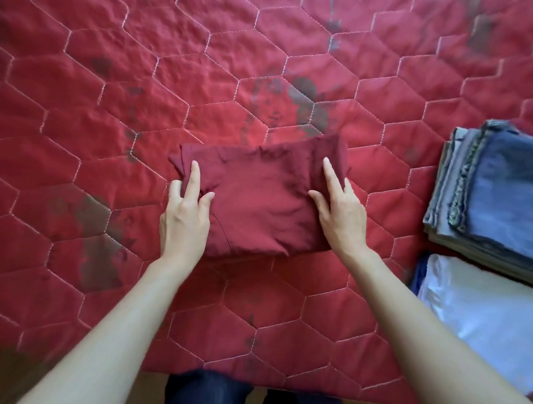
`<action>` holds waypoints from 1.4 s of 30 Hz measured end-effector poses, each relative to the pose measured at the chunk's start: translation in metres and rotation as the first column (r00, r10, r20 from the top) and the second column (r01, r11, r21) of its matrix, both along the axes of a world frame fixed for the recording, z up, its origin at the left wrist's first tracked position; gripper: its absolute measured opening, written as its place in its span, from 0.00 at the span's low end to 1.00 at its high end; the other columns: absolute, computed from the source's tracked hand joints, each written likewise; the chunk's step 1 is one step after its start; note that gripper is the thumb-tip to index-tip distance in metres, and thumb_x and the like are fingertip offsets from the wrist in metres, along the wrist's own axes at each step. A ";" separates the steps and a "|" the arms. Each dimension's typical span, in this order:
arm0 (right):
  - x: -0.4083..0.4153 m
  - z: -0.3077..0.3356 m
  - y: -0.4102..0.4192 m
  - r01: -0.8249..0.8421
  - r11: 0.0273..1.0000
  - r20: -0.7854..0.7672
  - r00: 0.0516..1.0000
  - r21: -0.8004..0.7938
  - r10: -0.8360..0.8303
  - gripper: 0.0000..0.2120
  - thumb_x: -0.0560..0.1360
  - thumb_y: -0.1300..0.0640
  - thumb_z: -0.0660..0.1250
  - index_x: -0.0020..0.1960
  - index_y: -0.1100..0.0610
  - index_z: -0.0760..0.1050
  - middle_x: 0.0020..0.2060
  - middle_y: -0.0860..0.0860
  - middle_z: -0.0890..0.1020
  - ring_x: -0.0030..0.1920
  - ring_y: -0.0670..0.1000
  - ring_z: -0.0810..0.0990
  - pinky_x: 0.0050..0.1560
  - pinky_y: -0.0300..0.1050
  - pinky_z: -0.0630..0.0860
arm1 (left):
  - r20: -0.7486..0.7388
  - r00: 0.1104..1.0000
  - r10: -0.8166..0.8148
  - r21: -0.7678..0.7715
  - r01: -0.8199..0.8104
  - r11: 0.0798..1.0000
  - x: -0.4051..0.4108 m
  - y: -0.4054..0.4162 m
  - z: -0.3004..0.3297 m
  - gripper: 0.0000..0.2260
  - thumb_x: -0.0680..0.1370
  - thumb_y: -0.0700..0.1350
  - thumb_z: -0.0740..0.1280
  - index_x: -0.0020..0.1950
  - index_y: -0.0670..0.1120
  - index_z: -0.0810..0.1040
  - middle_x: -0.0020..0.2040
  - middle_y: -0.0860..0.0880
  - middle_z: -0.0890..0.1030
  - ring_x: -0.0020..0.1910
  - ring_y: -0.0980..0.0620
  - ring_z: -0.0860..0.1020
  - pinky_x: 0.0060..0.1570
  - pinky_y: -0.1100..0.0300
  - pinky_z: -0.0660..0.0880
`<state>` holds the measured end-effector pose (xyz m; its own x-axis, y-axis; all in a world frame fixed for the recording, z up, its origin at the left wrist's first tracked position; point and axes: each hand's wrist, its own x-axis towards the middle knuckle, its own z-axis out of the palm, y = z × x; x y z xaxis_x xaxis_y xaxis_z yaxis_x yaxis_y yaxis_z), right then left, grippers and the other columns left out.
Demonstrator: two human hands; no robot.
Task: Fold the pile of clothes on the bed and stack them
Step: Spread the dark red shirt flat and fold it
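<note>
A dark maroon garment (259,196), folded into a compact rectangle, lies on the red quilted bed cover (132,85) in the middle of the view. My left hand (185,217) holds its left end, fingers curled around the edge with the index finger lying on top. My right hand (340,210) holds the right end the same way, thumb on top and fingers wrapped over the side. At the right edge sits a stack of folded clothes with blue denim (503,191) on top of grey pieces. A folded white garment (489,308) lies in front of that stack.
The quilt has hexagon stitching and dark faded patches. Its near edge runs along the bottom, where my dark trousers (206,397) and a strip of wooden floor (151,387) show. Open quilt stretches to the left and far side.
</note>
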<state>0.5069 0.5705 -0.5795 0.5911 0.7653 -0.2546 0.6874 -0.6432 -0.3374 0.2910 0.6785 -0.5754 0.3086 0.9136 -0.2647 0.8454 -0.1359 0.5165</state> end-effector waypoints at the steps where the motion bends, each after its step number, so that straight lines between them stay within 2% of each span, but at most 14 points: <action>1: 0.005 0.007 -0.006 0.031 0.999 0.006 1.000 0.010 -0.031 0.30 0.80 0.46 0.61 0.78 0.48 0.54 0.62 0.65 0.74 0.54 0.68 0.77 0.47 0.57 0.74 | 0.019 0.999 -0.035 0.014 0.035 0.999 0.009 0.002 0.007 0.26 0.81 0.45 0.63 0.77 0.47 0.60 0.57 0.37 0.70 0.46 0.34 0.75 0.47 0.43 0.72; 4: 0.024 0.029 -0.028 0.133 0.990 0.039 0.990 0.044 -0.135 0.30 0.80 0.46 0.61 0.78 0.48 0.55 0.58 0.63 0.75 0.49 0.68 0.78 0.45 0.56 0.74 | 0.083 0.985 -0.152 0.065 0.147 0.987 0.041 0.005 0.032 0.26 0.80 0.44 0.64 0.77 0.47 0.61 0.54 0.38 0.70 0.42 0.36 0.74 0.43 0.46 0.72; 8: 0.053 0.059 -0.073 0.257 0.955 0.118 0.954 0.150 -0.275 0.29 0.79 0.47 0.64 0.77 0.51 0.60 0.57 0.65 0.76 0.48 0.68 0.79 0.43 0.56 0.76 | 0.139 0.945 -0.297 0.139 0.278 0.950 0.092 -0.012 0.063 0.26 0.80 0.45 0.64 0.77 0.47 0.61 0.53 0.40 0.70 0.37 0.45 0.69 0.39 0.53 0.68; 12: 0.084 0.082 -0.144 0.337 0.912 0.154 0.913 0.236 -0.377 0.28 0.78 0.49 0.66 0.76 0.52 0.62 0.55 0.65 0.77 0.46 0.68 0.80 0.41 0.57 0.78 | 0.182 0.908 -0.378 0.144 0.356 0.923 0.138 -0.064 0.086 0.26 0.81 0.45 0.64 0.77 0.48 0.60 0.57 0.38 0.71 0.43 0.36 0.75 0.45 0.47 0.73; 15: 0.106 0.091 -0.210 0.373 0.900 0.190 0.889 0.226 -0.416 0.28 0.78 0.49 0.65 0.76 0.52 0.63 0.54 0.66 0.77 0.41 0.69 0.79 0.35 0.56 0.77 | 0.193 0.881 -0.432 0.148 0.409 0.900 0.168 -0.121 0.094 0.26 0.80 0.46 0.64 0.77 0.49 0.60 0.57 0.38 0.71 0.43 0.36 0.75 0.45 0.45 0.74; 19: 0.134 0.088 -0.299 0.319 0.909 0.206 0.903 0.268 -0.377 0.27 0.77 0.47 0.64 0.74 0.55 0.67 0.47 0.66 0.78 0.32 0.66 0.78 0.28 0.51 0.74 | 0.206 0.866 -0.457 0.152 0.433 0.889 0.198 -0.203 0.093 0.26 0.80 0.46 0.64 0.77 0.50 0.61 0.56 0.40 0.71 0.42 0.35 0.76 0.42 0.46 0.74; 23: 0.164 0.084 -0.377 0.364 0.895 0.153 0.899 0.258 -0.410 0.28 0.76 0.52 0.70 0.73 0.56 0.68 0.53 0.74 0.77 0.42 0.72 0.81 0.37 0.58 0.79 | 0.203 0.882 -0.426 0.137 0.405 0.904 0.226 -0.282 0.083 0.26 0.80 0.45 0.65 0.77 0.50 0.62 0.52 0.42 0.70 0.40 0.37 0.76 0.40 0.47 0.74; 26: 0.182 0.077 -0.417 0.371 0.893 0.130 0.902 0.256 -0.413 0.28 0.76 0.52 0.69 0.73 0.56 0.68 0.52 0.73 0.78 0.43 0.72 0.81 0.38 0.60 0.80 | 0.198 0.887 -0.418 0.145 0.395 0.907 0.243 -0.327 0.073 0.26 0.80 0.45 0.65 0.77 0.49 0.62 0.50 0.45 0.67 0.38 0.36 0.74 0.38 0.47 0.73; 28: 0.194 0.070 -0.438 0.370 0.897 0.108 0.908 0.243 -0.404 0.27 0.76 0.51 0.69 0.73 0.55 0.68 0.51 0.71 0.78 0.41 0.70 0.81 0.38 0.59 0.80 | 0.189 0.893 -0.409 0.137 0.389 0.911 0.252 -0.347 0.066 0.26 0.80 0.45 0.65 0.76 0.48 0.62 0.50 0.42 0.68 0.39 0.36 0.74 0.38 0.47 0.73; 35: 0.202 0.036 -0.452 0.374 0.890 0.035 0.918 0.260 -0.395 0.27 0.77 0.52 0.68 0.74 0.56 0.66 0.52 0.72 0.78 0.43 0.70 0.81 0.41 0.56 0.80 | 0.115 0.917 -0.382 0.154 0.364 0.919 0.259 -0.359 0.035 0.25 0.80 0.46 0.64 0.77 0.48 0.62 0.55 0.36 0.70 0.43 0.33 0.74 0.42 0.43 0.74; 40: 0.203 0.000 -0.446 0.405 0.900 -0.019 0.913 0.162 -0.407 0.28 0.80 0.47 0.63 0.77 0.50 0.61 0.61 0.70 0.74 0.52 0.71 0.78 0.49 0.58 0.77 | 0.022 0.951 -0.307 0.065 0.305 0.950 0.252 -0.359 0.003 0.26 0.81 0.48 0.62 0.78 0.49 0.59 0.61 0.35 0.69 0.50 0.31 0.74 0.50 0.41 0.72; 42: 0.203 -0.007 -0.447 0.414 0.900 -0.012 0.909 0.137 -0.417 0.27 0.80 0.46 0.61 0.77 0.49 0.59 0.63 0.69 0.73 0.53 0.71 0.78 0.50 0.58 0.76 | 0.012 0.957 -0.291 0.044 0.290 0.956 0.250 -0.359 -0.006 0.26 0.81 0.49 0.61 0.78 0.50 0.58 0.62 0.36 0.68 0.51 0.32 0.74 0.51 0.42 0.72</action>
